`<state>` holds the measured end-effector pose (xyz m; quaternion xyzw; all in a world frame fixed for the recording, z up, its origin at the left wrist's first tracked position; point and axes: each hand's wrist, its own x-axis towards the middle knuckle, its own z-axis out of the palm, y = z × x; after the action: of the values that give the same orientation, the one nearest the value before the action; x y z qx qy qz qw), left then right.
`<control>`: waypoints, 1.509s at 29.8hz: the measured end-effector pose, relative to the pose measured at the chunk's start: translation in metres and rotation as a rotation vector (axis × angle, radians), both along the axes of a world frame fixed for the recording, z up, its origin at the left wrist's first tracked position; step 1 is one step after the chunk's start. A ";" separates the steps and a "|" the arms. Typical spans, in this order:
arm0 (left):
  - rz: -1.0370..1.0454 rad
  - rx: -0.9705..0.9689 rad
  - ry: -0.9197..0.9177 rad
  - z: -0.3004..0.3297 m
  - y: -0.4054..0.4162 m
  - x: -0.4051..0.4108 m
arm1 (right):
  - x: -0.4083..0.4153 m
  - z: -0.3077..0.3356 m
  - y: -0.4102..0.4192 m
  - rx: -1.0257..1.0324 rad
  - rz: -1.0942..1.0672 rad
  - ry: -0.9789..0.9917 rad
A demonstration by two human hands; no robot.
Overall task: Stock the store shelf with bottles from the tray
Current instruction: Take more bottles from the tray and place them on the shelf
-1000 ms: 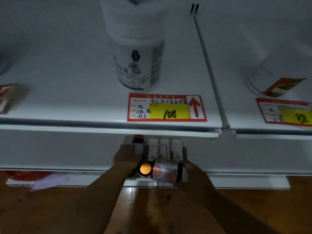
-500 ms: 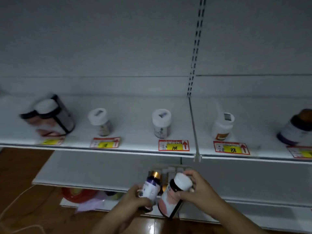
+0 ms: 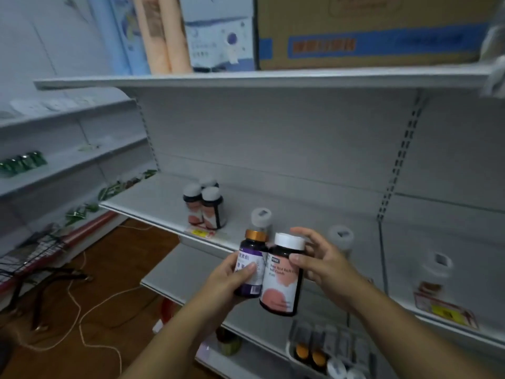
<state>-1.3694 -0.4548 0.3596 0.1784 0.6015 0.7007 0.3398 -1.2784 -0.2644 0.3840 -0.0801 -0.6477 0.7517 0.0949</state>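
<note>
My left hand [image 3: 228, 277] grips a dark purple-label bottle with a gold cap [image 3: 252, 262], held upright. My right hand [image 3: 319, 259] holds a larger dark bottle with a white cap and pink label [image 3: 282, 277] right beside it, the two bottles touching. Both are raised in front of the white shelf [image 3: 164, 203]. On that shelf stands a cluster of three matching pink-label bottles [image 3: 205, 206]. The tray [image 3: 328, 348] sits on a lower shelf at the bottom, with several bottles left in it.
Single white-capped bottles [image 3: 261, 218] [image 3: 340, 237] [image 3: 434, 272] stand spaced along the shelf with price tags [image 3: 448, 311] below. A cardboard box [image 3: 377, 31] tops the upper shelf. Cords [image 3: 79, 310] and a wire rack [image 3: 30, 253] lie on the wooden floor at left.
Both hands lifted the two bottles up from the tray to shelf height. The view swung up and leftward, showing the upper shelves.
</note>
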 end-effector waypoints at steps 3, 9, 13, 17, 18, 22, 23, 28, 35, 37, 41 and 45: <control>0.022 0.025 0.039 0.016 -0.011 -0.037 | -0.037 0.018 -0.015 0.092 -0.012 0.045; 0.063 0.087 0.114 0.054 -0.035 -0.134 | -0.137 0.056 -0.026 0.393 -0.255 0.130; 0.100 0.143 0.159 0.075 -0.050 -0.192 | -0.209 0.068 -0.016 0.573 -0.429 0.072; 0.098 0.162 0.143 0.071 -0.063 -0.229 | -0.264 0.047 -0.004 0.718 -0.385 0.011; 0.090 0.154 0.138 0.069 -0.065 -0.237 | -0.276 0.041 -0.003 0.724 -0.362 -0.014; 0.069 0.134 0.121 0.059 -0.068 -0.262 | -0.309 0.011 -0.003 0.768 -0.249 -0.115; 0.063 0.132 0.116 0.057 -0.067 -0.266 | -0.315 0.004 -0.003 0.783 -0.241 -0.125; 0.031 0.121 0.103 0.051 -0.061 -0.275 | -0.330 -0.016 -0.004 0.695 -0.169 -0.196; -0.032 0.133 0.135 0.057 -0.033 -0.261 | -0.302 0.022 -0.013 0.549 -0.432 -0.071; 0.000 0.114 0.177 0.061 -0.012 -0.247 | -0.275 0.054 -0.018 0.456 -0.460 0.047; 0.009 0.182 0.358 0.073 0.048 -0.203 | -0.201 0.104 -0.013 0.524 -0.394 0.041; -0.099 0.210 0.493 0.083 0.112 -0.131 | -0.108 0.132 0.019 0.666 -0.556 -0.085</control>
<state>-1.5004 -0.3426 0.4425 0.4071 0.5805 0.6772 0.1967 -1.3866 -0.2452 0.5161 -0.2472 -0.8120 0.4436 0.2877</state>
